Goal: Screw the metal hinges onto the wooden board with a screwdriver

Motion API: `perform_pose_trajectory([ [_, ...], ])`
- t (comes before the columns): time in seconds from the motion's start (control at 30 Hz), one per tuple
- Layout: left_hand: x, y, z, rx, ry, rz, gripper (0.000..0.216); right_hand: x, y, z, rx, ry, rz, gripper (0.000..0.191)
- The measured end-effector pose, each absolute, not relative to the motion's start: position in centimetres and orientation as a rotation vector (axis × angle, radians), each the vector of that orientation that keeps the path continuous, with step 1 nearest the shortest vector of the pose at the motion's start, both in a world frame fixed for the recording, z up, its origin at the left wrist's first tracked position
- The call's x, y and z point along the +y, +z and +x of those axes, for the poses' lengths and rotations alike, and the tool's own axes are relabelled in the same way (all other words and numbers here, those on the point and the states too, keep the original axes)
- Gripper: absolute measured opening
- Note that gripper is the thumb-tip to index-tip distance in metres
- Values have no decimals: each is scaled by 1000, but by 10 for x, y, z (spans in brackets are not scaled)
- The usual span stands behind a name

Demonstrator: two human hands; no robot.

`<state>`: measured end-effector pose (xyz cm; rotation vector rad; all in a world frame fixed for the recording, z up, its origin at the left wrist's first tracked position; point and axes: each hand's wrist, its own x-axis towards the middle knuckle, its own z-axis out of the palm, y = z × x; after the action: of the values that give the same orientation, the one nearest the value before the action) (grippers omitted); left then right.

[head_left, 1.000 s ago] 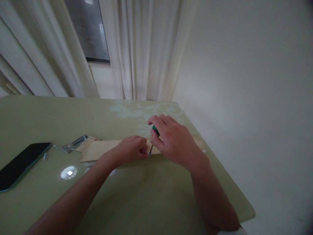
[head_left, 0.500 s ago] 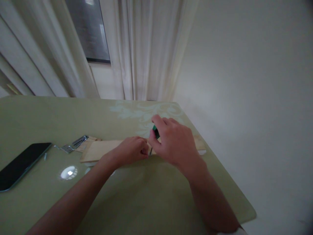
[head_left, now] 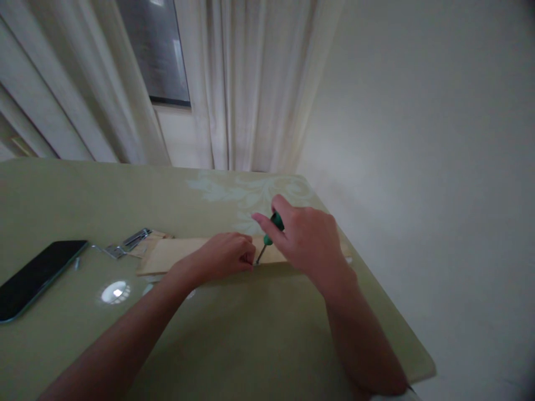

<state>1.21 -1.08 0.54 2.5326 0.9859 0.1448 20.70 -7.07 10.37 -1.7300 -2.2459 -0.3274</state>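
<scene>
My right hand [head_left: 311,239] grips the green handle of a screwdriver [head_left: 276,220], its thumb lifted and stretched along the near side. The shaft slants down and left to the near edge of a pale wooden board [head_left: 173,252], where the tip meets a small metal spot. Close beside that tip, my left hand [head_left: 228,253] rests on the board with its fingers curled together. What those fingers pinch, if anything, is hidden. The board lies flat across the table under both hands.
Left of the board lie metal hinge-like pieces [head_left: 136,238] with thin wood scraps, a small pin-like piece [head_left: 77,263] and a dark phone [head_left: 39,275]. The green table [head_left: 251,334] ends on the right near a pale wall. Curtains [head_left: 259,83] hang behind.
My right hand has loosened its fingers and shifted slightly right, tilting the screwdriver and showing more of its handle and shaft. My left hand stays in place.
</scene>
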Motion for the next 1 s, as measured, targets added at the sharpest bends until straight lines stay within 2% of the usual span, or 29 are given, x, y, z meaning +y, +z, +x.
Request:
perform_pose_trajectory([
  [0.03, -10, 7, 11, 981, 145, 2524, 10, -68, 103, 210, -2213, -343, -1799, 48],
  [0.1, -8, 10, 10, 987, 157, 2493, 9, -66, 102, 214, -2234, -307, -1782, 37],
  [0.17, -7, 9, 10, 1001, 223, 2441, 12, -68, 102, 216, -2329, -213, -1602, 24],
  [0.2, -6, 8, 11, 994, 271, 2407, 13, -70, 103, 216, -2373, -166, -1497, 23],
  [0.3, -6, 3, 14, 893, 407, 2281, 15, -77, 105, 211, -2435, -107, -1352, 26],
  [0.43, -9, 1, 17, 730, 473, 2101, 25, -77, 106, 206, -2375, -227, -1577, 38],
  [0.5, -10, 0, 17, 672, 495, 2046, 27, -76, 106, 206, -2381, -227, -1557, 33],
  [0.6, -7, -5, 16, 606, 571, 2021, 23, -75, 104, 207, -2362, -191, -1434, 26],
  [0.8, -2, -16, 19, 664, 696, 1865, 16, -74, 99, 207, -2251, -235, -1424, 42],
  [1.0, -8, -16, 28, 737, 703, 1766, 19, -68, 92, 205, -2213, -225, -1447, 40],
])
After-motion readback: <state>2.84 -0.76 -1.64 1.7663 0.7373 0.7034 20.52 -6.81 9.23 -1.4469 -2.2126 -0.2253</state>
